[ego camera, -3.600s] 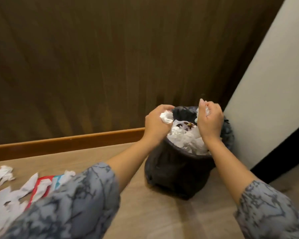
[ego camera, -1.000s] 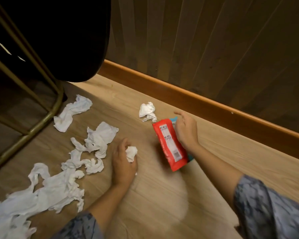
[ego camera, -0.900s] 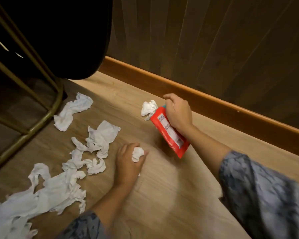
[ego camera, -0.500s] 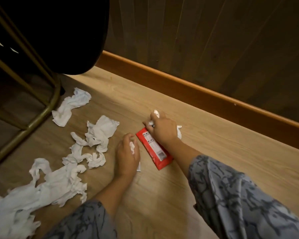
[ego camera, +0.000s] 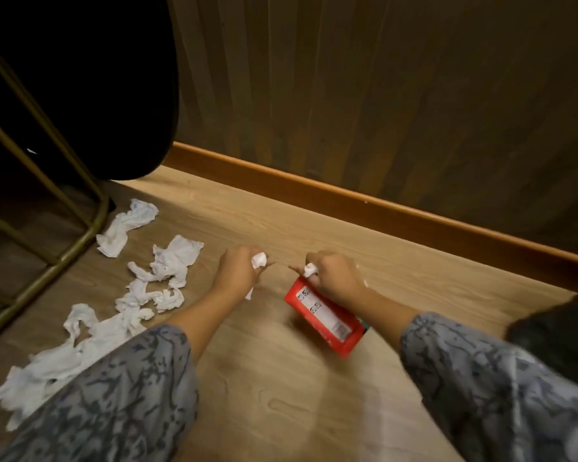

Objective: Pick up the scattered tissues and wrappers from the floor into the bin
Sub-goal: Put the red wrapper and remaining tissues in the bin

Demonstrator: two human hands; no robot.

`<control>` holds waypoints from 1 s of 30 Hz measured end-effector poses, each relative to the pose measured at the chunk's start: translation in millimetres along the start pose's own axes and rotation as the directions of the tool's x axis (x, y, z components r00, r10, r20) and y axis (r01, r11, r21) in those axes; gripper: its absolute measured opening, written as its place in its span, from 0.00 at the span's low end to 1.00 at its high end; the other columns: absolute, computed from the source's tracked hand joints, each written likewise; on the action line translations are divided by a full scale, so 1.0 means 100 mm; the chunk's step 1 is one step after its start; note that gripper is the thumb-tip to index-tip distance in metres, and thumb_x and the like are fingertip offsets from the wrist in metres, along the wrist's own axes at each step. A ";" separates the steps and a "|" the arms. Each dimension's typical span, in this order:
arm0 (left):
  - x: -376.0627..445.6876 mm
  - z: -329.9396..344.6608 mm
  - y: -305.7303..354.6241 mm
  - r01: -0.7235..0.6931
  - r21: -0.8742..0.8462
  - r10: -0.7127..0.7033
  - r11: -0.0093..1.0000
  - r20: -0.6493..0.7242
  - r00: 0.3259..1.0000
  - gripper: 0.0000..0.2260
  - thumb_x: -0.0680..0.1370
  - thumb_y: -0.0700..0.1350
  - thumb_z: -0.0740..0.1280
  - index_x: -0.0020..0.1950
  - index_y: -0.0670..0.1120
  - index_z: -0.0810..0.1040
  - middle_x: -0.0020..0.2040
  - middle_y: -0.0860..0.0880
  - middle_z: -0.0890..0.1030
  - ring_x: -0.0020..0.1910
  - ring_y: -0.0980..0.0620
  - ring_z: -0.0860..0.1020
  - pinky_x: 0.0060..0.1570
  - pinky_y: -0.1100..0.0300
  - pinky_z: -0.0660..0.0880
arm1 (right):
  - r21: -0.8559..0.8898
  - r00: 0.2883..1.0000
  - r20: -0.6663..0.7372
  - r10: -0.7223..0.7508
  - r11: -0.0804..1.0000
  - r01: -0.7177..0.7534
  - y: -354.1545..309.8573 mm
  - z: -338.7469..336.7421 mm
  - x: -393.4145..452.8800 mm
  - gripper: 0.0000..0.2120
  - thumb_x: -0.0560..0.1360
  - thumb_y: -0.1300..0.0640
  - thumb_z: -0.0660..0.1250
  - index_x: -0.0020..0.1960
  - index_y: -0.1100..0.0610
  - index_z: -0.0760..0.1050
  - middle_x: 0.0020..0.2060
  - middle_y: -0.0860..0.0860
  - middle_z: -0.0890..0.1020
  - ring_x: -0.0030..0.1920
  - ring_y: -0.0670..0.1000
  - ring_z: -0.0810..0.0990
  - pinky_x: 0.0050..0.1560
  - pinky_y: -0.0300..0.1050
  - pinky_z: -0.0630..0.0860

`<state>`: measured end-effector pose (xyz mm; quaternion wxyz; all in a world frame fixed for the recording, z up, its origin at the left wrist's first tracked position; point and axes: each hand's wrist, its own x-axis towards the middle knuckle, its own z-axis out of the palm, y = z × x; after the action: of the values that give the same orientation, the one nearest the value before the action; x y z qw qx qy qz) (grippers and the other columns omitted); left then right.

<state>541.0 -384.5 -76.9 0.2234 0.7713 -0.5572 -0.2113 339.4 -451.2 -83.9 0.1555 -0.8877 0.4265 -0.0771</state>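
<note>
Left hand [ego camera: 236,275] fingers pinching a crumpled tissue [ego camera: 258,260]; right hand [ego camera: 336,276] fingers clutching a tissue wad [ego camera: 310,270] and red wrapper [ego camera: 324,316].

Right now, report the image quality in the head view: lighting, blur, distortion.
Head view: dim, warm light; the top left corner falls to near black. Wide-angle bending bows the baseboard and wall slats. The left hand, right hand and red wrapper look slightly motion-smeared, its label unreadable. The tissues on the floor read bright, with little fold detail.
</note>
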 end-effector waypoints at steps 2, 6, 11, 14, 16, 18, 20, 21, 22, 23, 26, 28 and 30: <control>0.01 -0.16 0.51 -0.072 0.064 0.075 0.995 -0.038 0.996 0.25 0.71 0.65 0.67 0.28 0.45 0.70 0.22 0.50 0.73 0.27 0.50 0.75 0.29 0.55 0.71 | -0.062 0.996 -0.049 -0.068 0.996 0.065 0.07 -0.52 -0.06 0.16 0.78 0.42 0.61 0.46 0.54 0.76 0.46 0.53 0.78 0.43 0.55 0.78 0.39 0.48 0.73; -0.16 -0.41 1.62 -0.246 0.071 0.249 0.967 -0.043 0.968 0.31 0.70 0.71 0.62 0.26 0.43 0.71 0.24 0.47 0.73 0.26 0.49 0.72 0.26 0.54 0.65 | -0.096 0.965 -0.250 -0.085 0.993 0.062 0.31 -1.60 -0.35 0.16 0.78 0.40 0.60 0.39 0.50 0.73 0.41 0.48 0.77 0.38 0.51 0.78 0.36 0.45 0.74; -0.40 -0.39 2.71 -0.437 -0.047 0.436 0.898 -0.015 0.900 0.27 0.80 0.58 0.54 0.28 0.45 0.75 0.27 0.48 0.77 0.30 0.50 0.76 0.32 0.59 0.66 | 0.020 0.808 -0.579 0.108 0.993 -0.118 0.81 -2.61 -1.20 0.27 0.77 0.33 0.52 0.31 0.51 0.70 0.28 0.45 0.76 0.30 0.46 0.76 0.32 0.42 0.70; -0.49 -0.19 3.25 -0.528 -0.129 0.531 0.839 -0.015 0.847 0.15 0.80 0.48 0.58 0.40 0.46 0.80 0.40 0.49 0.81 0.40 0.53 0.78 0.36 0.62 0.70 | 0.119 0.710 -0.624 0.328 0.937 -0.329 1.25 -2.92 -1.84 0.28 0.80 0.36 0.47 0.28 0.50 0.64 0.27 0.44 0.72 0.30 0.45 0.72 0.33 0.41 0.62; -0.56 0.02 3.61 -0.516 -0.249 0.532 0.820 -0.004 0.847 0.09 0.80 0.45 0.59 0.53 0.46 0.78 0.48 0.52 0.78 0.44 0.56 0.76 0.38 0.64 0.73 | 0.228 0.616 -0.606 0.503 0.852 -0.472 1.60 -3.06 -2.25 0.31 0.82 0.40 0.44 0.29 0.54 0.67 0.28 0.49 0.73 0.31 0.48 0.73 0.35 0.44 0.62; -0.66 0.28 3.95 -0.424 -0.401 0.462 0.812 -0.003 0.887 0.08 0.80 0.46 0.61 0.59 0.47 0.72 0.50 0.53 0.74 0.41 0.58 0.74 0.32 0.69 0.71 | 0.289 0.491 -0.606 0.626 0.748 -0.597 1.96 -3.15 -2.61 0.32 0.83 0.43 0.43 0.33 0.59 0.71 0.33 0.55 0.77 0.39 0.57 0.77 0.42 0.47 0.66; -0.79 0.57 4.27 -0.353 -0.515 0.422 0.781 0.019 0.907 0.07 0.79 0.45 0.64 0.56 0.48 0.72 0.48 0.52 0.74 0.39 0.56 0.74 0.26 0.72 0.70 | 0.326 0.360 -0.639 0.680 0.663 -0.674 2.30 -3.20 -2.93 0.30 0.83 0.43 0.44 0.38 0.59 0.75 0.39 0.58 0.80 0.46 0.60 0.79 0.47 0.50 0.71; -0.85 0.72 4.42 -0.341 -0.550 0.424 0.763 0.027 0.905 0.05 0.79 0.45 0.65 0.53 0.49 0.72 0.48 0.51 0.75 0.40 0.55 0.75 0.26 0.73 0.71 | 0.356 0.290 -0.661 0.692 0.629 -0.691 2.44 -3.20 -3.08 0.28 0.83 0.42 0.46 0.38 0.57 0.75 0.39 0.56 0.81 0.45 0.58 0.80 0.45 0.49 0.73; -0.91 0.88 4.56 -0.351 -0.564 0.439 0.747 0.024 0.898 0.03 0.78 0.45 0.65 0.51 0.50 0.73 0.49 0.50 0.76 0.41 0.54 0.76 0.30 0.71 0.74 | 0.397 0.216 -0.680 0.701 0.599 -0.695 2.56 -3.21 -3.21 0.27 0.82 0.41 0.48 0.38 0.56 0.74 0.36 0.52 0.80 0.42 0.55 0.80 0.41 0.45 0.72; -0.96 1.04 4.69 -0.377 -0.564 0.464 0.735 0.013 0.886 0.02 0.77 0.45 0.66 0.48 0.52 0.75 0.50 0.50 0.76 0.44 0.54 0.76 0.37 0.66 0.78 | 0.430 0.144 -0.701 0.699 0.574 -0.696 2.65 -3.22 -3.33 0.25 0.82 0.39 0.49 0.39 0.55 0.74 0.34 0.49 0.78 0.39 0.52 0.80 0.38 0.42 0.70; -1.14 1.41 5.00 -0.465 -0.575 0.547 0.673 -0.037 0.837 0.03 0.76 0.44 0.68 0.47 0.52 0.77 0.55 0.50 0.73 0.49 0.58 0.72 0.53 0.66 0.74 | 0.469 -0.021 -0.766 0.642 0.537 -0.701 2.88 -3.19 -3.54 0.22 0.80 0.38 0.52 0.48 0.54 0.75 0.40 0.49 0.80 0.40 0.49 0.79 0.39 0.41 0.71; -1.22 1.63 5.13 -0.530 -0.527 0.644 0.665 0.044 0.764 0.09 0.75 0.44 0.68 0.55 0.49 0.76 0.63 0.47 0.68 0.58 0.55 0.70 0.58 0.71 0.66 | 0.499 -0.053 -0.747 0.663 0.505 -0.704 3.02 -3.10 -3.58 0.20 0.80 0.39 0.55 0.54 0.55 0.74 0.47 0.52 0.80 0.44 0.50 0.78 0.41 0.43 0.71; -1.24 1.87 5.20 -0.664 -0.224 0.695 0.714 0.340 0.633 0.26 0.76 0.51 0.66 0.71 0.49 0.64 0.75 0.43 0.55 0.74 0.42 0.56 0.73 0.53 0.56 | 0.464 0.046 -0.644 0.764 0.438 -0.770 3.16 -2.89 -3.55 0.21 0.80 0.40 0.57 0.59 0.56 0.72 0.55 0.57 0.77 0.53 0.57 0.77 0.49 0.50 0.73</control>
<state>-0.2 -431.5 82.6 0.1973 0.4349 -0.8308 -0.2859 -191.6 -420.2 78.5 -0.0384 -0.3823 0.8480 -0.3649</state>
